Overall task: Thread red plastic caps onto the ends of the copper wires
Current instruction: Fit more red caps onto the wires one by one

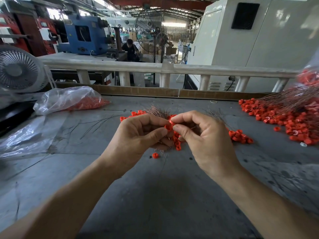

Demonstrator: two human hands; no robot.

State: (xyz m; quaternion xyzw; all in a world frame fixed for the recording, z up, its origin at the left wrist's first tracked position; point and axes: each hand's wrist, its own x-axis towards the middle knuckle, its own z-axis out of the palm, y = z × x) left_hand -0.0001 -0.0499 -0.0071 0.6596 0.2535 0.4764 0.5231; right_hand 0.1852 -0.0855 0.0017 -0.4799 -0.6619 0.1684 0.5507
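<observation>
No legible text, label, brand, number or sign anywhere in view.

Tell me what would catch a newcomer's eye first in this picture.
Most striking are the left hand and right hand, meeting at the centre of the grey table and pinching a red cap between their fingertips. Next, a big heap of red caps spills across the table's right side under a sheaf of copper wires.
</observation>
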